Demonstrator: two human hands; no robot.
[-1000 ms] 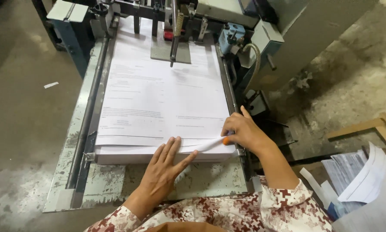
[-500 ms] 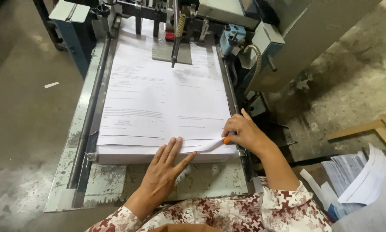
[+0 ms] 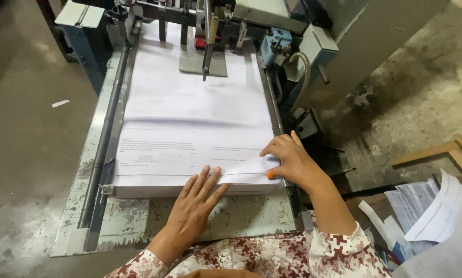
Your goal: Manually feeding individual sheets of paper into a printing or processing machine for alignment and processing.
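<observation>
Stack of white printed sheets, lying flat on the feed board of a printing machine, its near edge directly under both hands. The stack is thick and square-edged; as a block it is judged heavy and stiff, while each single sheet is light, limp and easily creased, so the sheets are best taken at the near edge or corner. Left hand: fingers spread wide and flat, palm down, pressing on the near edge of the stack, holding nothing. Right hand: at the near right corner, fingers half-curled on the top sheet, thumb at the stack's edge; an orange fingertip cover sits on the thumb. Beyond the fingertips, a grey metal plate rests on the far end of the paper. Left of the left hand runs a dark steel side rail. The board below the wrists is worn, chipped painted metal. Right of the right hand, loose papers lie on the stained concrete floor.
</observation>
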